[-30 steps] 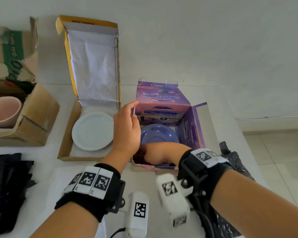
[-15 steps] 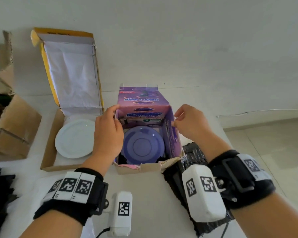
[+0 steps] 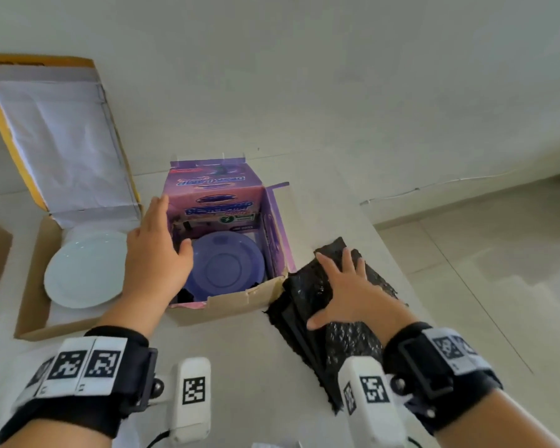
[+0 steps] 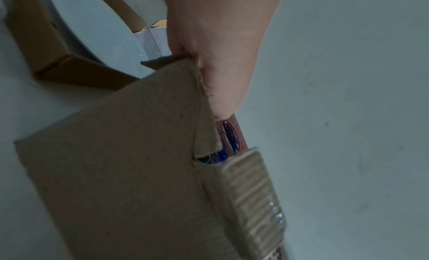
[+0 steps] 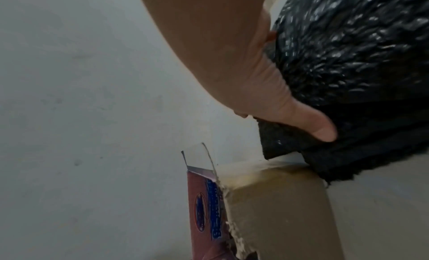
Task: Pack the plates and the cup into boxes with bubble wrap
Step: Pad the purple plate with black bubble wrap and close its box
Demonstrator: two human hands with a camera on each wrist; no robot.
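Two hands working: left hand (image 3: 156, 250) gripping purple box (image 3: 274, 240) wall, right hand (image 3: 349, 292) pressing flat, fingers spread, on black bubble wrap (image 3: 307, 286) beside it.

On the tabletop (image 3: 227, 347) two open boxes stood side by side before the wall. The printed box (image 3: 220, 202) stood in the middle with a plate (image 3: 227, 266) lying flat in its bottom; the wide box (image 3: 33, 286) lay just to its left, lid raised behind, with a second plate (image 3: 81, 273) in it. A sheet of bubble wrap (image 3: 307, 295) lay on the tabletop to the right, touching the printed box's near right corner. The left hand (image 3: 152, 250) sat at that box's left wall — thumb inside — and the right hand (image 3: 346, 295) lay flat on the bubble wrap.
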